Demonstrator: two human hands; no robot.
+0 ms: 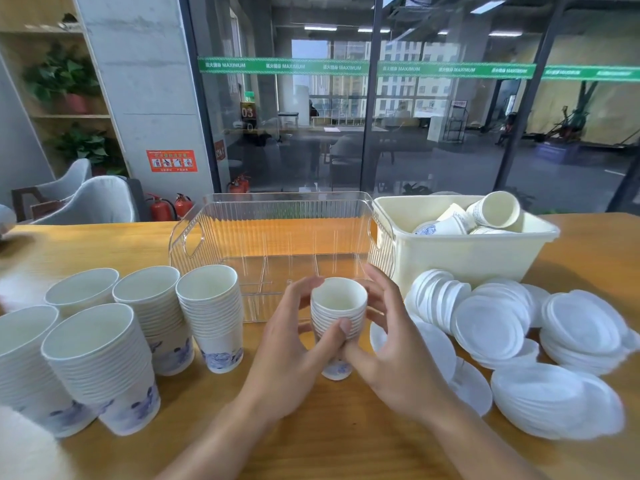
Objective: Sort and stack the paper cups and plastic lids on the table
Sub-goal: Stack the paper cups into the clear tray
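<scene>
Both hands on one small cup stack point(338, 317), dead centre of the counter point(311, 427), stack upright with its base touching the wood. Left hand point(294, 344): grip curled round the stack's left side, thumb across the front over the rims. Right hand point(391, 341): grip half open, thumb touching the lower front of the stack, fingers loosely spread round the right side near the top rim; can't tell if those fingertips make contact.

At 9 o'clock: five taller cup stacks point(211, 317), upright, packed close together, blue print on the bottom cups.

At 3 o'clock: plastic lids point(550, 400) in loose overlapping piles, some leaning on edge.

At 12 o'clock, just behind the held stack: clear ribbed bin point(277, 216).

At 1–2 o'clock: cream tub point(467, 254) touching the clear bin, with loose cups point(495, 209) lying on their sides inside.
</scene>
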